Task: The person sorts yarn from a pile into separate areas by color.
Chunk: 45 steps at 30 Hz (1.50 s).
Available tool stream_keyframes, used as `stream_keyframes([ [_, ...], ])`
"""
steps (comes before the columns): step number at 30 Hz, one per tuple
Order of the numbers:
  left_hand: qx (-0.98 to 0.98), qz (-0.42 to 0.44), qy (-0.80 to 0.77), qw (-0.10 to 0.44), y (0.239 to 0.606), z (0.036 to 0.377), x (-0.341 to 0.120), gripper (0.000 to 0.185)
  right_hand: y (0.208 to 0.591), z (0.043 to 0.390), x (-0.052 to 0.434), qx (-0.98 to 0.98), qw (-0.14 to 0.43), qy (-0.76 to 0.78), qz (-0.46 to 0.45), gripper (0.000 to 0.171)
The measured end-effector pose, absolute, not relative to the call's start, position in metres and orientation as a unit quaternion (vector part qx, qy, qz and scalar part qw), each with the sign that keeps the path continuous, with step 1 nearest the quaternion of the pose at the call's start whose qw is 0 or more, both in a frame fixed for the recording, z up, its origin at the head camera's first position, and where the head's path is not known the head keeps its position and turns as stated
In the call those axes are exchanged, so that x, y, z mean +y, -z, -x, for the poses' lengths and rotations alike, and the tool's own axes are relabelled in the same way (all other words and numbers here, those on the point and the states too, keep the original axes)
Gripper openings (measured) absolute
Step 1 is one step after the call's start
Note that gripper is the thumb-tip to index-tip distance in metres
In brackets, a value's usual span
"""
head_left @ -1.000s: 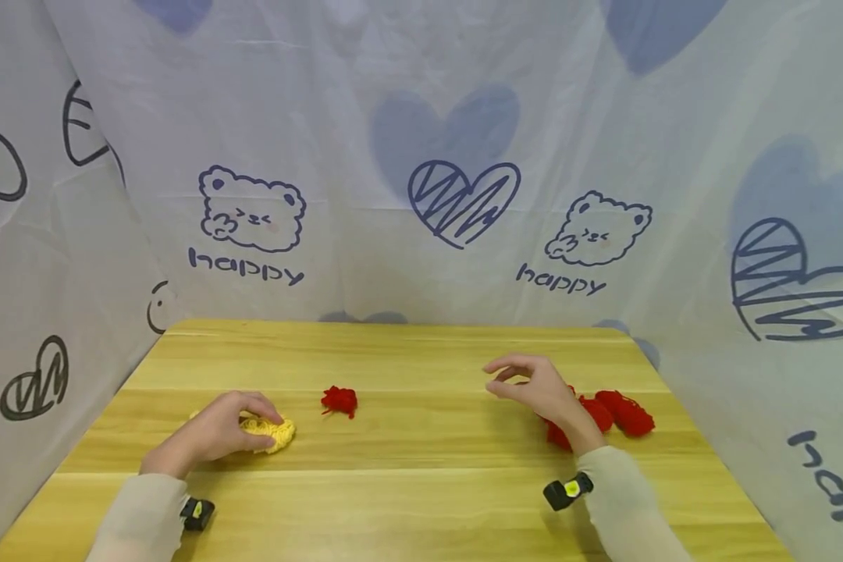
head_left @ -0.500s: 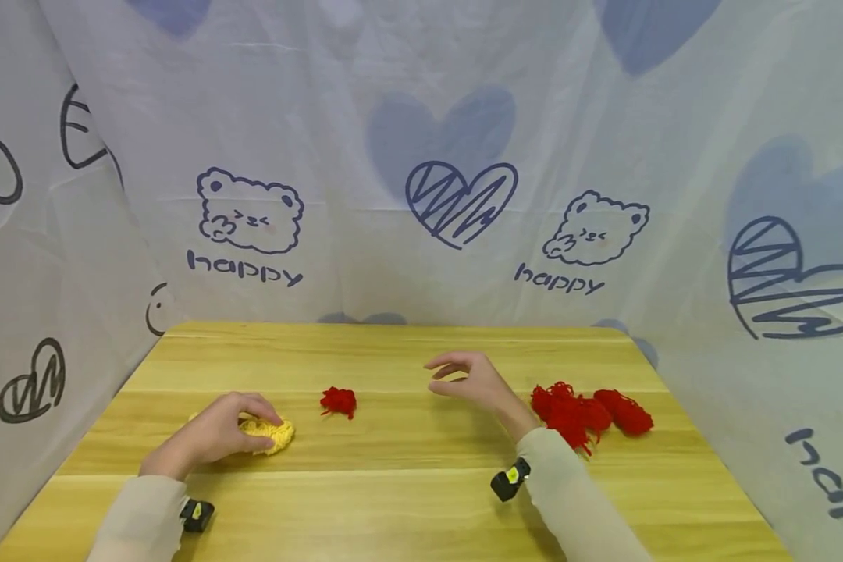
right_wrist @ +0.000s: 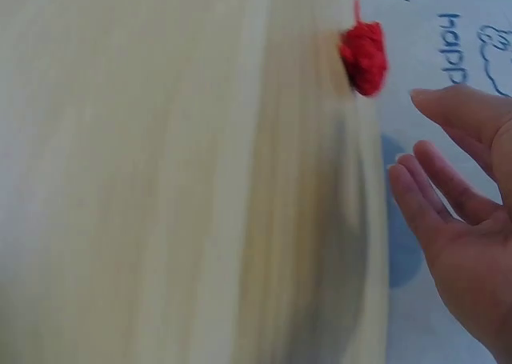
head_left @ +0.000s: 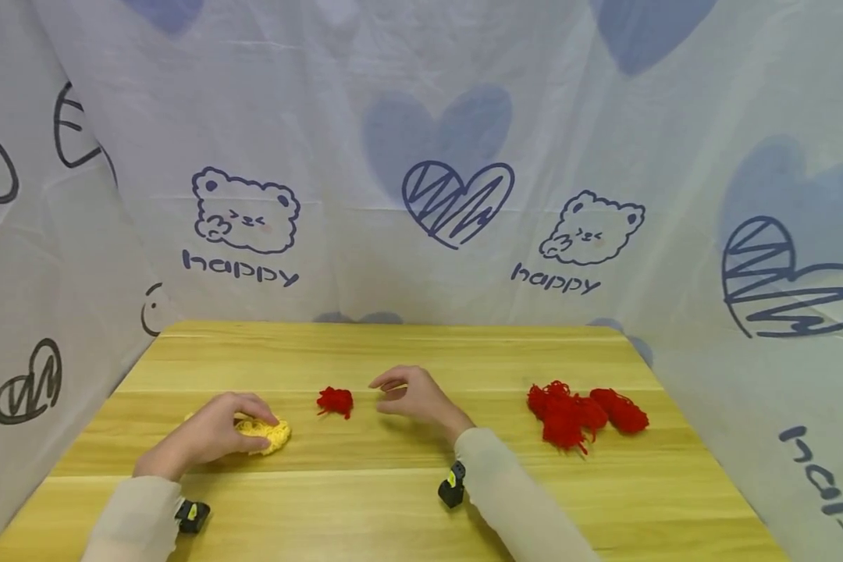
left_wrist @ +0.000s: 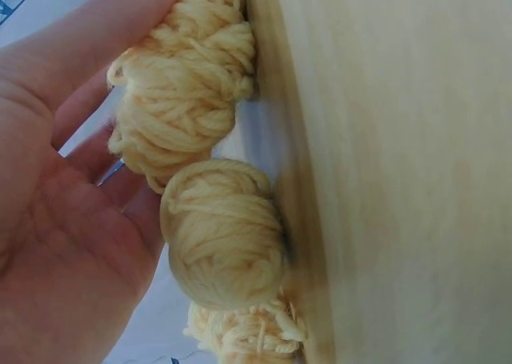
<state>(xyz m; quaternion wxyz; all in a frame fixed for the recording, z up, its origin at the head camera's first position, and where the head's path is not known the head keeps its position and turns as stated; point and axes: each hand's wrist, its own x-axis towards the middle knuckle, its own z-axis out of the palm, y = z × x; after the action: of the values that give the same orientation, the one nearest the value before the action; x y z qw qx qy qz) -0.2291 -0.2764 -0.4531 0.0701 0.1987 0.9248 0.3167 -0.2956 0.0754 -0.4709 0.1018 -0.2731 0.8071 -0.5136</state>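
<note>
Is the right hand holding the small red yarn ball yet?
No: the right hand hovers open beside the small red yarn ball, fingers apart from it.

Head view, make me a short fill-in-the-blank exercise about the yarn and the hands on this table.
1. The left hand rests on a bundle of ____ yarn.
2. The right hand is open beside the small ____ yarn piece.
3. The big red yarn pile lies to the ____ of the right hand.
4. Everything sits on a ____ table.

Missing words: yellow; red; right; wooden
</note>
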Motion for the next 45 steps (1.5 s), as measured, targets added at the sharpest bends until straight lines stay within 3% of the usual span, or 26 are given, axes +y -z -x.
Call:
stream_keyframes([
  [13, 0.926, -0.211, -0.306, 0.064, 0.454, 0.228, -0.276, 0.022, 0.477, 0.299, 0.029, 0.823, 0.111, 0.507, 0.230, 0.038],
  [24, 0.927, -0.210, -0.305, 0.060, 0.456, 0.228, -0.277, 0.022, 0.481, 0.299, 0.009, 0.852, 0.083, 0.457, 0.241, 0.033],
  [45, 0.925, -0.207, -0.313, 0.067, 0.455, 0.228, -0.275, 0.022, 0.474, 0.294, 0.033, 0.824, 0.091, 0.510, 0.230, 0.025],
])
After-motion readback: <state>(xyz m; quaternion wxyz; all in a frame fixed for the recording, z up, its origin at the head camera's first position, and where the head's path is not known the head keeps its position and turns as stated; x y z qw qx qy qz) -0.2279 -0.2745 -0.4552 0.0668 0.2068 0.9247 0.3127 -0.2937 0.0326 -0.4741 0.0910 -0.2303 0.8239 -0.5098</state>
